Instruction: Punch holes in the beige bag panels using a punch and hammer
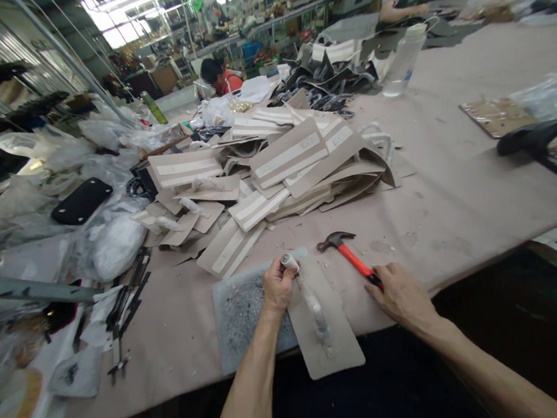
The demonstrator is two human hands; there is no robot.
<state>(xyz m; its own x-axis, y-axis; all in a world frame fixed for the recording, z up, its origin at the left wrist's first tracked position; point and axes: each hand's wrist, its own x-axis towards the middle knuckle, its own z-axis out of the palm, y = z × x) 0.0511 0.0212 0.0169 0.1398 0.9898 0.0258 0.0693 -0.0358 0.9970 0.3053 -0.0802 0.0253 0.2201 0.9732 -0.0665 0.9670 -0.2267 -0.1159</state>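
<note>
My left hand (pixel 278 285) is closed around a short cylinder (pixel 289 262) with white sides and a dull metal-looking end; its lower part is hidden by my fingers. Under it lies a beige rounded panel (pixel 338 336) with a plastic-wrapped handle (pixel 314 309) along its middle. The panel rests partly on a scuffed grey pad (pixel 238 321) and juts past the table's front edge. To the right, my right hand (pixel 403 294) grips the end of a claw hammer (pixel 353 259) with a red and black handle. The hammer's head lies low over the table, pointing away to the left.
A heap of beige panels (pixel 297 156) with white strips spreads behind the pad. Metal tools (pixel 120 321) and plastic bags lie left. A clear bottle (pixel 403 64) stands at the back, and a black tool-like object (pixel 543 145) sits right. Two people work beyond the table.
</note>
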